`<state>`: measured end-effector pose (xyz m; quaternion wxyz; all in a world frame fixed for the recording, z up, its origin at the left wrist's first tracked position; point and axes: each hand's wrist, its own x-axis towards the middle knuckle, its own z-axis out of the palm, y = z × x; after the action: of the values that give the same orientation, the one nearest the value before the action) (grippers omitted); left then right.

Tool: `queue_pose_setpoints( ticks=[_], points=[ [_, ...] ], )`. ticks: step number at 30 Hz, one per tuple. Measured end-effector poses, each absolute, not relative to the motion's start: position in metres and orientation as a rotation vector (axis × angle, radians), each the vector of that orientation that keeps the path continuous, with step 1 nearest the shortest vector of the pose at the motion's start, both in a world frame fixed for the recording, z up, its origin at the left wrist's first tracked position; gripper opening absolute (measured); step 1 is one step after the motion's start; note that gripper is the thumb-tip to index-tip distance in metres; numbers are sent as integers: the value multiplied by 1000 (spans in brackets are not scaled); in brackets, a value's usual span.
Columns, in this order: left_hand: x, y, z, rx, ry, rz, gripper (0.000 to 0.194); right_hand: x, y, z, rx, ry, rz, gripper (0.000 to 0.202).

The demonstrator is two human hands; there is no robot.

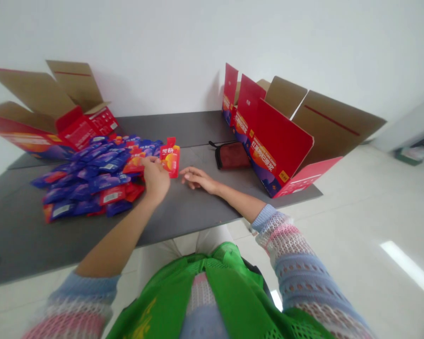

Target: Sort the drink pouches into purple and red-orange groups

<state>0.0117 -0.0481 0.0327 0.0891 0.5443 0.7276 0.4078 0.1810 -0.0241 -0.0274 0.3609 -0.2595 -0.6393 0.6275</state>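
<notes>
A grey table [198, 207] carries a heap of pouches [92, 181] near its left edge, an open box [49, 122] at the back left corner, a second open box [282, 141] along the right edge, and a small red bag [232, 155] beside it.

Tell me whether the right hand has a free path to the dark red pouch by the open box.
Probably yes. The right hand rests flat and empty on the grey table, and only bare tabletop lies between it and the dark red pouch.

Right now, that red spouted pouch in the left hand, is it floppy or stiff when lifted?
Probably fairly floppy: the red spouted pouch is thin and flat, pinched upright by the left hand at one edge. Likely light, since fingertips alone hold it. Its glossy film, like the pouch pile, could be slippery.
</notes>
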Motion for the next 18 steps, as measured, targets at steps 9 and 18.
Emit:
queue_pose_setpoints(
  ticks=[9, 18],
  points=[
    [61, -67, 5, 1868, 2079, 1098, 39, 183, -21, -40, -611, -1537, 1767, 47],
    [62, -44, -12, 1696, 1774, 1447, 33, 198, -2, -39, -689, -1744, 1583, 59]
  ],
)
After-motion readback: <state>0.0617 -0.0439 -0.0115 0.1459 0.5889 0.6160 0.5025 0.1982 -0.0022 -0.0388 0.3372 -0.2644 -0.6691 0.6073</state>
